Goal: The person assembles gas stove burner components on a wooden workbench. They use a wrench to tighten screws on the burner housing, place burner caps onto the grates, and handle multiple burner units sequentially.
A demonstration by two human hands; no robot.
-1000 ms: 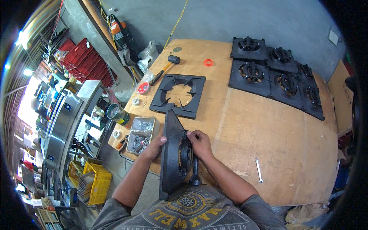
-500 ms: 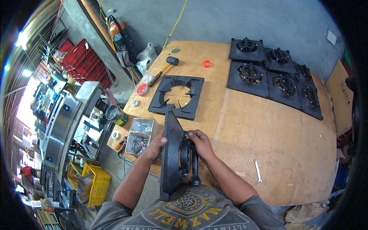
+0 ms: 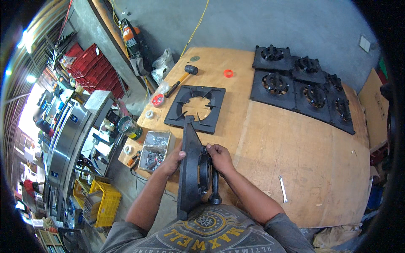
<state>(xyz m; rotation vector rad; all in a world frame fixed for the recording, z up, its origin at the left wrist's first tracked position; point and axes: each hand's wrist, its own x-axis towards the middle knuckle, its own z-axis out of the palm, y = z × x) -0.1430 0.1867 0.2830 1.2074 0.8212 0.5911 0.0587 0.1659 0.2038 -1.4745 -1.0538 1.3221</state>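
Observation:
A black square stove grate plate (image 3: 188,168) stands on edge against my body, with a round burner (image 3: 205,170) and its pipe (image 3: 214,185) on the right-hand face. My left hand (image 3: 172,162) is closed on the plate's left side, thumb at its edge. My right hand (image 3: 220,158) pinches with thumb and finger at the burner's upper end, over a fastening point; whatever small piece is between them is hidden. Just beyond lies another black grate (image 3: 173,111), flat, with a round central opening.
Several assembled black burner plates (image 3: 270,103) sit at the table's far right. A wrench (image 3: 283,189) lies to the right. On the left are a divided box of screws (image 3: 145,147), pliers (image 3: 133,159), a mallet (image 3: 181,80), a red-lidded tub (image 3: 157,100) and orange tape (image 3: 228,73).
My right fingers have shifted slightly at the burner's fastening point. The plate stays upright in my left hand, and the view has tilted a little.

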